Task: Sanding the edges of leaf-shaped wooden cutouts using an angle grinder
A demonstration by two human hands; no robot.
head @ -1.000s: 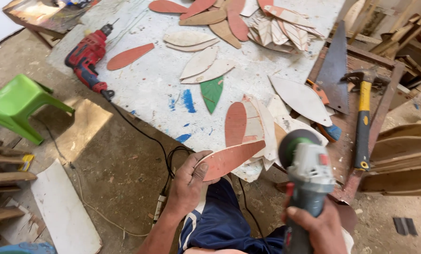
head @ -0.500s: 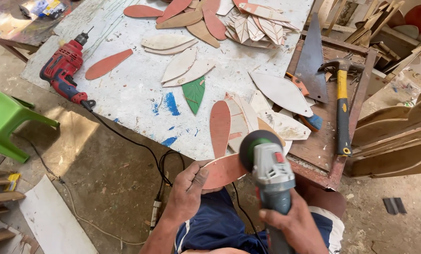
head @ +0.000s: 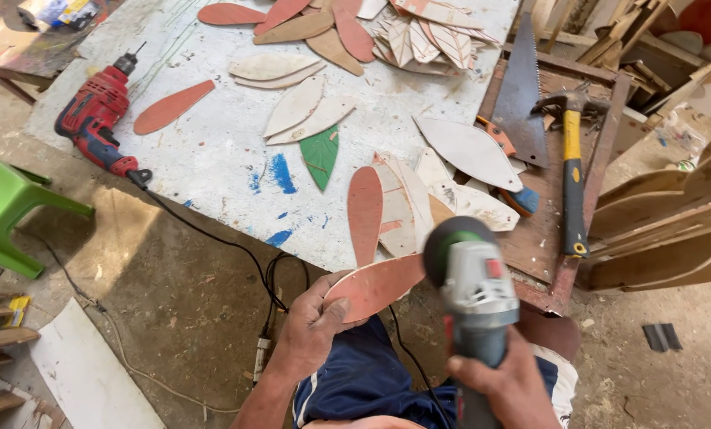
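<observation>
The left hand (head: 314,322) grips one end of a flat, reddish-brown, leaf-shaped wooden cutout (head: 375,286), fingers curled under it and thumb pressed on top, so the fingers are closed narrowly on the piece. The cutout's long axis runs from that hand up and to the right, and its free end reaches the grey and green handheld angle grinder (head: 470,282), whose dark round disc sits just at or over the cutout's far tip; whether the two touch cannot be told. The right hand (head: 502,381) is wrapped around the grinder's rear body, fingers closed tight on it, so the right hand is farther from the cutout than the left, which holds it. Both are held below the near edge of the white, paint-spattered worktable (head: 212,151), above the person's dark blue shorts. On the worktable beyond the cutout lie more leaf-shaped pieces, among them a green leaf cutout (head: 320,154) towards the middle, with a red corded power drill (head: 97,119) far to the left. To the right of the worktable's white sheet rest a handsaw (head: 522,99) and a yellow-handled hammer (head: 572,163).
</observation>
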